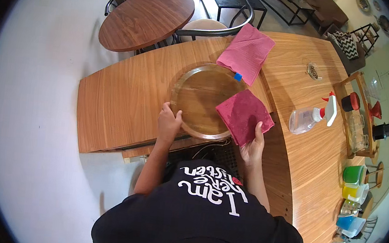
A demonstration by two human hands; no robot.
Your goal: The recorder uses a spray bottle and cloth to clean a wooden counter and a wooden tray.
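A round wooden tray (199, 101) with a raised rim is in front of me over the wooden counter (123, 105). My left hand (169, 123) grips its lower left rim, thumb on the inner side. In my right hand (254, 146) is a dark pink folded cloth (245, 115), which looks damp and covers the tray's right edge. Beyond the tray lies a lighter pink cloth (247, 51), spread partly over the counter. A small blue piece (238, 76) shows at the tray's far right rim, next to that cloth.
On the right counter stands a clear spray bottle (305, 120) with a red and white trigger. Behind it is a wooden rack (346, 110) with coffee gear. A small glass dish (312, 71) sits farther back. Coloured containers (353, 174) line the right edge. A round table (147, 20) stands beyond the counter.
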